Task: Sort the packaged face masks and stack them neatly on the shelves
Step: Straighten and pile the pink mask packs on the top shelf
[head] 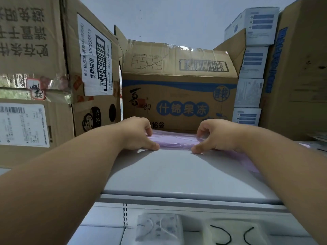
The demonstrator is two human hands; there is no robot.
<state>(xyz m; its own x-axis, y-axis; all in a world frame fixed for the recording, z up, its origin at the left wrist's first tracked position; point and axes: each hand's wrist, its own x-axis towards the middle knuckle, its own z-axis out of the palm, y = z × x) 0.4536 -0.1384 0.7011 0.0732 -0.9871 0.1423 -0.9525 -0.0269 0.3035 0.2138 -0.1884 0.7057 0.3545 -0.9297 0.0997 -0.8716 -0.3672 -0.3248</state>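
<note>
Down below, 2 white mask packs (159,227) wait on a lower shelf. Up top, left hand (137,134) and right hand (215,137) pinch the pink mask pack (176,141) lying flat on the top shelf (177,170); best to square it evenly against the jelly carton (178,96).

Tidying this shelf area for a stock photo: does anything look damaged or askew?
The jelly carton behind the pink mask pack looks worn: its top flaps stand open and the tape is peeling. The white boxes to its right are stacked slightly unevenly.
</note>
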